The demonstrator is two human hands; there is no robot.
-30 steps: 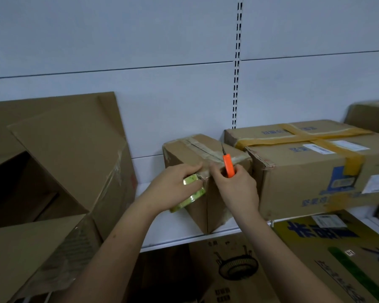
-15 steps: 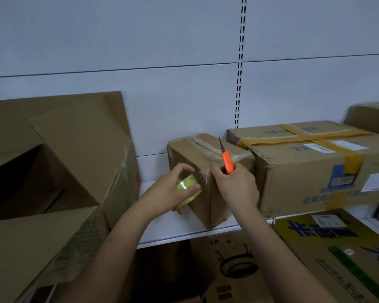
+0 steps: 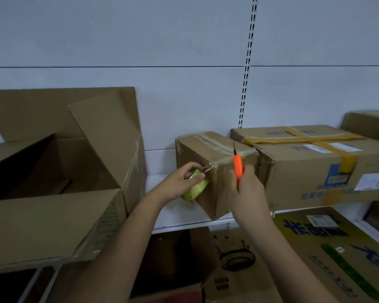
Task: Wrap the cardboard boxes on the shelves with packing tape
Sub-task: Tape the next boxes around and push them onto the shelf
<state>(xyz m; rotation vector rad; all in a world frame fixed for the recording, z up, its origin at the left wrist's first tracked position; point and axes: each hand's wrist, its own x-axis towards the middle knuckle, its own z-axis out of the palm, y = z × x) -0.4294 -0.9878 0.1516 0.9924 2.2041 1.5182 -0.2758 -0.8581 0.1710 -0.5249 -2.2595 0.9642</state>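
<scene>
A small cardboard box (image 3: 208, 149) stands on the white shelf (image 3: 177, 217), one corner turned toward me, with clear tape over its top. My left hand (image 3: 177, 182) grips a yellow-green tape roll (image 3: 196, 188) against the box's left face. A strip of clear tape runs from the roll to the box's near corner. My right hand (image 3: 247, 189) holds an orange utility knife (image 3: 237, 166), blade up, just in front of the box's right face.
A large open cardboard box (image 3: 59, 171) fills the shelf's left side. To the right lies a bigger box (image 3: 315, 162) bound with yellow tape, and another box (image 3: 370, 125) at the far right. Printed cartons (image 3: 328, 254) sit on the level below.
My left hand has drawn the tape roll leftward along the box's left face, pulling tape out. My right hand with the knife has come off the box's corner, moving slightly toward me.
</scene>
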